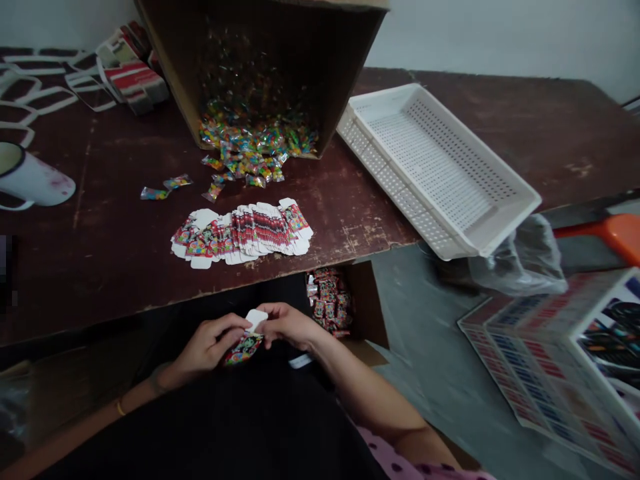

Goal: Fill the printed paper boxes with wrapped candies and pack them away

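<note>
Above my lap, a small printed candy box [245, 348] with a raised white flap is held between both hands. My left hand [213, 340] pinches it from the left side. From the right, my right hand [287, 325] has its fingers closed at the white flap. Just beyond, on the table, lies a fanned row of flattened candy boxes [260, 230], red and white. Behind that row, several wrapped candies [255, 180] spill from a large cardboard carton [173, 73] tipped on its side.
A stacked white plastic basket [370, 157] stands on the brown table [115, 267] at the right. An enamel mug [47, 180] is at the left. Below the table edge, an open carton [367, 300] holds filled boxes. An orange stool [623, 233] is at far right.
</note>
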`<action>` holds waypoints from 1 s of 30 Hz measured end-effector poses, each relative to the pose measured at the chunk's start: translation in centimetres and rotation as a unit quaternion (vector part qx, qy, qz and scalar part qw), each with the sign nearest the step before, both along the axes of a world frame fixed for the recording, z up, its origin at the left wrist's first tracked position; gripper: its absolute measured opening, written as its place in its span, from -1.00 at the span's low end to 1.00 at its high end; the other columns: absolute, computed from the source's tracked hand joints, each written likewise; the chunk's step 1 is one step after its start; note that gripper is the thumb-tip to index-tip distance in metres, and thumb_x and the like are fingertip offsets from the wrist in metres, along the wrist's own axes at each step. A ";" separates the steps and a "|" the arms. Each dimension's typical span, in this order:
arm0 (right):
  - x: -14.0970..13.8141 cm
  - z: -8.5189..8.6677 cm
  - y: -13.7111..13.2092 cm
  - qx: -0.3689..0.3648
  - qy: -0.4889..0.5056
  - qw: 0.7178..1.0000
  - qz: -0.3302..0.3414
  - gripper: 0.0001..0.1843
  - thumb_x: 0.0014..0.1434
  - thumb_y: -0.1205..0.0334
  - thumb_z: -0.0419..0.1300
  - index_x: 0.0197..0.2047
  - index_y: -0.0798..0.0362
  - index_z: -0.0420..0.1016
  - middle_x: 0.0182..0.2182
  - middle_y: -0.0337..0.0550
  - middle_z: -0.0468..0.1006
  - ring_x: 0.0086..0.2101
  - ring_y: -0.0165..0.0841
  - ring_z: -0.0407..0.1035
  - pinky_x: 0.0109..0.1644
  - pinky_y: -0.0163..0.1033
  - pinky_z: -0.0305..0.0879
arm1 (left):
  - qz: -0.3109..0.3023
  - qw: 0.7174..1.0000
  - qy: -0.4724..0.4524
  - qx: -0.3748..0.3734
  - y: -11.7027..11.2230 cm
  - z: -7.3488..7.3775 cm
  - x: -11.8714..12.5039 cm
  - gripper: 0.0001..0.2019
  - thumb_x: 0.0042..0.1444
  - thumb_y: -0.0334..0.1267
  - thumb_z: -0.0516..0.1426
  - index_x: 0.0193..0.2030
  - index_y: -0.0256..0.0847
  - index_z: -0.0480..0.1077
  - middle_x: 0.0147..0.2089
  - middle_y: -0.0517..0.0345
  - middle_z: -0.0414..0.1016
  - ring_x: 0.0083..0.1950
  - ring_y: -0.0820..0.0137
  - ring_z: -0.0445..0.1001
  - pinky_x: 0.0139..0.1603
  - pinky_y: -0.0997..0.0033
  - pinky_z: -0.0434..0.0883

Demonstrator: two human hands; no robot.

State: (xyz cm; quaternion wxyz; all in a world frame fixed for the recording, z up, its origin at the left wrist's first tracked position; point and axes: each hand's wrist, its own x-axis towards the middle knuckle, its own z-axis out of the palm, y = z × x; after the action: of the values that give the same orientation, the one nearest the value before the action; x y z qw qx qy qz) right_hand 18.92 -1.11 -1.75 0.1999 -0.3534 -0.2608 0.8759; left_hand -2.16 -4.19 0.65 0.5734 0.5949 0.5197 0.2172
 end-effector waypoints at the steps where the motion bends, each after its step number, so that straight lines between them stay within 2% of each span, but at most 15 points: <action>1: -0.2 0.2 -0.1 0.041 -0.018 0.999 0.009 -0.68 -0.11 0.17 0.41 -0.28 0.13 0.52 -0.44 -0.28 0.48 -0.53 -0.54 0.31 -0.46 -0.42 0.33 | 0.030 0.999 -0.004 -0.017 -0.2 0.0 0.0 -0.85 0.14 -0.18 0.13 -0.26 -0.12 0.52 -0.30 0.17 0.61 -0.26 0.33 0.55 -0.19 0.41 0.42; 2: -0.5 0.6 -0.3 0.094 -0.041 0.995 0.009 -0.71 -0.06 0.15 0.38 -0.27 0.12 0.55 -0.42 -0.27 0.48 -0.51 -0.52 0.32 -0.44 -0.40 0.33 | 0.065 0.997 -0.019 -0.044 -0.3 0.0 0.0 -0.84 0.14 -0.18 0.13 -0.23 -0.13 0.50 -0.32 0.17 0.60 -0.27 0.32 0.54 -0.19 0.40 0.42; 4: -1.0 1.5 -0.8 0.230 -0.098 0.968 0.000 -0.77 0.06 0.13 0.31 -0.24 0.08 0.59 -0.36 -0.23 0.49 -0.41 -0.47 0.36 -0.30 -0.33 0.37 | 0.126 0.978 -0.092 -0.137 -0.3 0.1 0.1 -0.70 0.10 -0.19 0.14 0.00 -0.11 0.42 -0.31 0.17 0.59 -0.24 0.30 0.54 -0.18 0.35 0.42; 7: -1.8 2.8 -1.8 0.397 -0.156 0.905 0.005 -0.75 0.27 0.15 0.13 -0.15 0.01 0.62 -0.26 -0.15 0.53 -0.20 -0.38 0.40 -0.05 -0.26 0.33 | 0.137 0.922 -0.207 -0.298 -0.3 0.0 0.2 -0.41 0.01 -0.30 0.12 0.25 -0.13 0.23 -0.19 0.08 0.62 -0.16 0.24 0.56 -0.14 0.28 0.42; 9: -2.2 3.0 -2.4 0.428 -0.164 0.889 0.018 -0.71 0.32 0.16 0.07 -0.11 -0.01 0.62 -0.23 -0.13 0.56 -0.15 -0.36 0.42 0.00 -0.24 0.32 | 0.128 0.900 -0.233 -0.346 -0.3 -0.3 0.0 -0.42 -0.03 -0.34 0.10 0.22 -0.19 0.31 -0.05 -0.01 0.61 -0.04 0.20 0.53 -0.05 0.25 0.40; 11: -2.6 2.8 -2.5 0.419 -0.166 0.892 0.016 -0.74 0.30 0.16 0.11 -0.12 -0.02 0.62 -0.21 -0.13 0.59 -0.16 -0.36 0.44 -0.03 -0.26 0.33 | 0.120 0.891 -0.247 -0.361 -0.4 -0.6 -0.4 -0.48 0.00 -0.34 0.10 0.16 -0.23 0.38 0.05 -0.07 0.57 0.07 0.15 0.49 0.04 0.21 0.37; 13: -2.7 2.3 -2.2 0.417 -0.178 0.891 0.016 -0.75 0.29 0.17 0.12 -0.12 0.00 0.62 -0.22 -0.13 0.61 -0.20 -0.37 0.46 -0.05 -0.27 0.35 | 0.106 0.883 -0.274 -0.366 -0.5 -1.0 -1.0 -0.50 0.04 -0.32 0.10 0.18 -0.25 0.39 0.13 -0.11 0.52 0.13 0.10 0.45 0.11 0.14 0.33; 15: -2.5 2.0 -1.8 0.456 -0.193 0.868 0.034 -0.72 0.33 0.18 0.07 -0.08 0.01 0.61 -0.22 -0.12 0.61 -0.20 -0.38 0.45 -0.04 -0.27 0.34 | 0.080 0.884 -0.292 -0.357 -0.6 -1.5 -1.7 -0.44 0.04 -0.34 0.14 0.24 -0.21 0.32 0.25 -0.09 0.41 0.21 0.08 0.37 0.19 0.10 0.27; 18: -2.0 2.1 -1.8 0.575 -0.208 0.783 0.117 -0.66 0.34 0.15 0.05 0.08 0.03 0.51 -0.07 -0.05 0.55 -0.08 -0.32 0.36 0.04 -0.20 0.27 | 0.020 0.903 -0.279 -0.327 -0.8 -2.0 -2.6 -0.32 0.06 -0.38 0.20 0.34 -0.09 0.15 0.37 -0.03 0.24 0.32 0.12 0.25 0.28 0.11 0.18; 20: -1.5 2.3 -2.0 0.636 -0.238 0.712 0.177 -0.60 0.32 0.12 0.08 0.17 0.04 0.42 0.02 0.01 0.48 -0.03 -0.25 0.29 0.05 -0.12 0.23 | -0.013 0.913 -0.261 -0.314 -0.8 -2.0 -2.7 -0.31 0.11 -0.34 0.19 0.37 -0.07 0.08 0.37 -0.05 0.24 0.31 0.13 0.26 0.27 0.07 0.18; 22: -1.3 2.7 -1.8 0.667 -0.260 0.665 0.214 -0.58 0.32 0.11 0.08 0.20 0.03 0.38 0.03 0.03 0.45 -0.02 -0.21 0.25 0.03 -0.07 0.20 | -0.030 0.921 -0.254 -0.293 -0.6 -1.6 -2.5 -0.32 0.13 -0.29 0.18 0.38 -0.07 0.05 0.35 -0.08 0.26 0.28 0.13 0.30 0.25 0.05 0.20; 24: -1.5 3.2 -0.4 0.689 -0.223 0.651 0.226 -0.61 0.32 0.10 0.08 0.16 0.01 0.42 0.01 -0.01 0.47 -0.03 -0.24 0.26 0.04 -0.10 0.19 | -0.034 0.940 -0.231 -0.248 -0.1 -0.8 -2.5 -0.31 0.09 -0.27 0.21 0.35 -0.05 0.09 0.32 -0.06 0.29 0.25 0.13 0.32 0.22 0.09 0.24; 26: -2.9 3.7 2.8 0.708 -0.176 0.652 0.206 -0.65 0.32 0.09 0.08 0.09 0.02 0.47 -0.03 -0.08 0.49 -0.04 -0.29 0.29 0.07 -0.15 0.20 | -0.028 0.967 -0.161 -0.195 0.5 0.2 -3.1 -0.38 0.08 -0.24 0.21 0.30 -0.06 0.18 0.18 -0.02 0.41 0.12 0.17 0.41 0.11 0.17 0.33; 28: -5.8 4.1 7.8 0.723 -0.182 0.648 0.156 -0.67 0.35 0.11 0.05 0.06 0.04 0.48 -0.04 -0.10 0.51 -0.04 -0.33 0.31 0.09 -0.19 0.20 | -0.037 0.987 -0.052 -0.148 0.7 0.9 -4.5 -0.47 0.10 -0.21 0.18 0.24 -0.10 0.28 -0.04 0.06 0.51 -0.08 0.24 0.47 -0.05 0.26 0.39; 30: -10.4 4.3 13.6 0.732 -0.246 0.627 0.103 -0.65 0.36 0.15 0.03 0.10 0.08 0.45 0.00 -0.04 0.49 -0.02 -0.31 0.32 0.13 -0.18 0.20 | -0.064 0.991 0.046 -0.110 0.5 1.2 -6.2 -0.55 0.09 -0.18 0.17 0.16 -0.09 0.39 -0.19 0.13 0.51 -0.21 0.28 0.46 -0.13 0.31 0.38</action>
State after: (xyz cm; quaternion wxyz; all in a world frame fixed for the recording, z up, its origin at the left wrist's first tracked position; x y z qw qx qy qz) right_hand 8.53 12.47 2.50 0.2297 -0.2642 -0.8901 0.2919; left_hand -8.34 -3.66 1.87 0.6236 0.5696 0.5271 0.0944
